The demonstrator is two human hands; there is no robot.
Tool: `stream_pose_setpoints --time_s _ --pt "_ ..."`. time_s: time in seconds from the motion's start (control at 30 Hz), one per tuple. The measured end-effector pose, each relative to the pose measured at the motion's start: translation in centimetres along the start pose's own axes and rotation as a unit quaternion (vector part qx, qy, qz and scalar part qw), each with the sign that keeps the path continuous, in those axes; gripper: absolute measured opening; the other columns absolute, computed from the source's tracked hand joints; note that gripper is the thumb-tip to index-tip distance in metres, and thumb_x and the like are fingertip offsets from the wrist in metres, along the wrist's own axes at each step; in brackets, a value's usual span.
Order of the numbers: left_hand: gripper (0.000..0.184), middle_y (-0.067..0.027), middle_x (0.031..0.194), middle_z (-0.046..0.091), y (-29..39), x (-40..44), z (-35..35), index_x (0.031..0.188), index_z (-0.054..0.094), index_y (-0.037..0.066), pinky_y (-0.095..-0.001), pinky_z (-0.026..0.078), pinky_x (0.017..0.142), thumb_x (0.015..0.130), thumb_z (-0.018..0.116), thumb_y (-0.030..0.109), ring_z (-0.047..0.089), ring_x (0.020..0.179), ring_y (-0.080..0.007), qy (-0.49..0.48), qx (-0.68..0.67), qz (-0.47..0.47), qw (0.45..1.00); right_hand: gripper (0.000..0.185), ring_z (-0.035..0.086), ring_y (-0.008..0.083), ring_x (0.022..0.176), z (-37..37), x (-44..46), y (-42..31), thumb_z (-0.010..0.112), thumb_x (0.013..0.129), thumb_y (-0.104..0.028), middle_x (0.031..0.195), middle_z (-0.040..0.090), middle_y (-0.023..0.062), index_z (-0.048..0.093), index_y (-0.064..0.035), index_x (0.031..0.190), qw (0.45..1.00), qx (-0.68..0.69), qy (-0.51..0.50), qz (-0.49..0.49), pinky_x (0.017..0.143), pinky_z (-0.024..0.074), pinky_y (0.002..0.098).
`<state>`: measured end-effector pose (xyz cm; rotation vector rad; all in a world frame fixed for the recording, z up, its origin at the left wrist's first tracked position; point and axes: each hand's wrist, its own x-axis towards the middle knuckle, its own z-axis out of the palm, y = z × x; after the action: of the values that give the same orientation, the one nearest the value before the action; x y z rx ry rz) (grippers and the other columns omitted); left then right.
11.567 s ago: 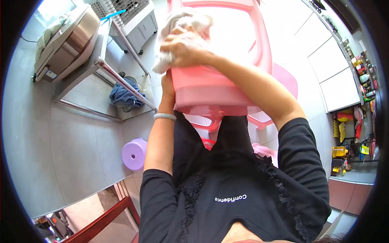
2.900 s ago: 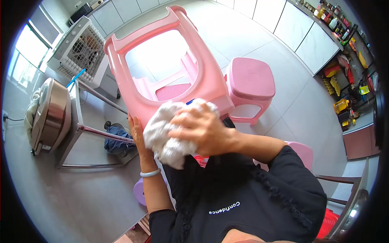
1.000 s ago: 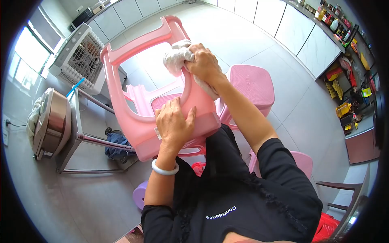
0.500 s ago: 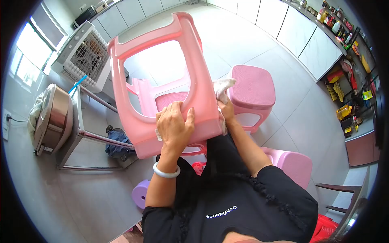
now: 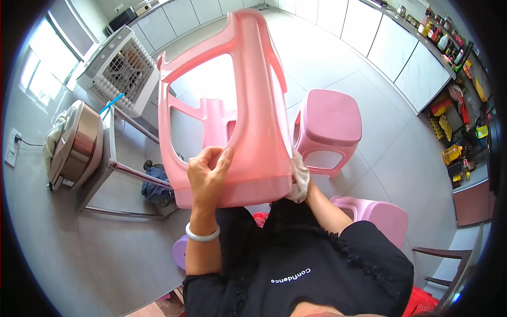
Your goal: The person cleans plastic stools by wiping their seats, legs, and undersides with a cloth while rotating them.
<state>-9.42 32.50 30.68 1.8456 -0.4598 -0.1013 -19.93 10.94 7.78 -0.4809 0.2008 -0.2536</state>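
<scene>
A large pink plastic stool (image 5: 252, 121) is tipped on its side in front of me, its legs pointing away and its seat end towards my lap. My left hand (image 5: 207, 171), below a white bangle (image 5: 203, 233), grips the rim of the stool's side opening, with the fingers curled over it. On the right, a pale cloth (image 5: 300, 178) is pressed against the stool's seat-end corner. My right hand (image 5: 308, 189) holds that cloth, which covers most of the fingers.
Pink stools stand at right, one upright (image 5: 331, 119) and another (image 5: 388, 219) nearer me. A metal-framed stand (image 5: 113, 165) with a rice cooker (image 5: 79, 150) and an air cooler (image 5: 119, 71) are left. Shelves of bottles (image 5: 451, 154) line the far right.
The stool has turned slightly, showing more of its right side. My left hand has shifted left and down along the rim. My right hand and the cloth have moved lower, towards the seat end.
</scene>
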Motion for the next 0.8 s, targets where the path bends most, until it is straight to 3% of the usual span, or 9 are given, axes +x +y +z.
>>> stream_pose_setpoints --time_s 0.1,0.27,0.33,0.43,0.5,0.57,0.67,0.73,0.8 --pt "0.02 0.0063 0.07 0.055 0.5 -0.7 -1.7 0.087 0.066 0.0 -0.0167 0.035 0.054 0.094 0.063 0.019 0.045 0.06 0.0003 -0.006 -0.193 -0.033 0.981 0.05 0.053 0.0214 0.123 1.6 -0.5 -2.0 0.049 0.098 -0.016 0.14 0.049 0.0122 0.037 -0.0036 0.145 0.999 -0.045 0.009 -0.024 0.103 0.0439 0.0374" --pt "0.025 0.0035 0.072 0.059 -4.3 0.3 -2.8 0.083 0.065 0.002 -0.0191 0.037 0.055 0.097 0.059 0.022 0.048 0.061 -0.0019 0.056 -0.354 -0.028 0.933 0.05 0.051 0.0218 0.125 5.0 -0.5 -8.2 0.048 0.099 -0.018 0.142 0.047 0.0123 0.035 -0.0036 0.146 0.965 -0.209 0.047 -0.15 0.103 0.0432 0.0368" --pt "0.03 0.002 0.073 0.06 -5.5 0.5 -1.9 0.083 0.064 0.002 -0.0208 0.039 0.056 0.099 0.056 0.026 0.05 0.062 -0.0035 0.118 -0.361 -0.046 0.924 0.05 0.051 0.0219 0.125 5.7 0.0 -9.4 0.047 0.1 -0.019 0.142 0.046 0.0123 0.035 -0.0036 0.146 0.92 -0.325 0.054 -0.214 0.104 0.0429 0.0365" --pt "0.037 -0.0003 0.074 0.063 -9.4 0.7 -3.6 0.087 0.064 0.001 -0.0238 0.043 0.059 0.102 0.049 0.031 0.054 0.064 -0.0071 0.082 -0.41 -0.044 0.907 0.05 0.05 0.0222 0.126 6.5 0.5 -9.6 0.046 0.101 -0.02 0.144 0.045 0.0124 0.034 -0.0035 0.147 0.836 -0.465 0.046 -0.289 0.104 0.0425 0.0361" --pt "0.039 -0.0039 0.082 0.066 -12.3 0.7 -4.2 0.095 0.065 0.0 -0.0267 0.048 0.066 0.103 0.046 0.033 0.059 0.071 -0.0113 0.065 -0.481 -0.067 0.871 0.051 0.05 0.0224 0.127 7.7 1.0 -9.7 0.045 0.101 -0.021 0.144 0.044 0.0124 0.033 -0.0035 0.147 0.834 -0.466 0.019 -0.295 0.104 0.0423 0.0359" --pt "0.04 -0.0075 0.094 0.067 -12.9 0.4 -4.9 0.105 0.063 -0.002 -0.0293 0.051 0.074 0.103 0.043 0.033 0.063 0.081 -0.0152 0.074 -0.511 -0.085 0.852 0.05 0.05 0.0227 0.127 9.9 1.0 -10.2 0.051 0.099 -0.015 0.143 0.047 0.0126 0.037 -0.0019 0.145 0.922 -0.311 -0.035 -0.23 0.105 0.0413 0.0341" --pt "0.042 -0.0121 0.114 0.064 -12.4 -0.1 -4.1 0.121 0.056 -0.003 -0.0327 0.053 0.086 0.104 0.041 0.032 0.064 0.099 -0.0198 0.106 -0.499 -0.091 0.855 0.045 0.051 0.0216 0.125 9.6 2.2 -11.1 0.055 0.096 -0.014 0.139 0.051 0.0108 0.046 -0.0008 0.139 0.761 -0.578 -0.041 -0.293 0.103 0.0416 0.032" --pt "0.044 -0.0138 0.124 0.06 -13.2 -0.4 -4.3 0.13 0.051 -0.003 -0.0344 0.052 0.092 0.104 0.04 0.031 0.062 0.107 -0.0219 0.105 -0.493 -0.074 0.861 0.049 0.047 0.0195 0.128 11.8 2.2 -11.7 0.052 0.1 -0.02 0.143 0.046 0.008 0.039 -0.0039 0.144 0.548 -0.753 -0.067 -0.358 0.105 0.04 0.0317" --pt "0.045 -0.0141 0.124 0.059 -13.5 -0.3 -5.4 0.132 0.048 -0.003 -0.0341 0.052 0.091 0.105 0.039 0.032 0.061 0.107 -0.0216 0.098 -0.459 -0.069 0.88 0.045 0.052 0.0194 0.123 11.7 2.7 -11.3 0.051 0.1 -0.024 0.137 0.051 0.0093 0.045 -0.0031 0.14 0.722 -0.628 -0.045 -0.286 0.101 0.0437 0.0307"
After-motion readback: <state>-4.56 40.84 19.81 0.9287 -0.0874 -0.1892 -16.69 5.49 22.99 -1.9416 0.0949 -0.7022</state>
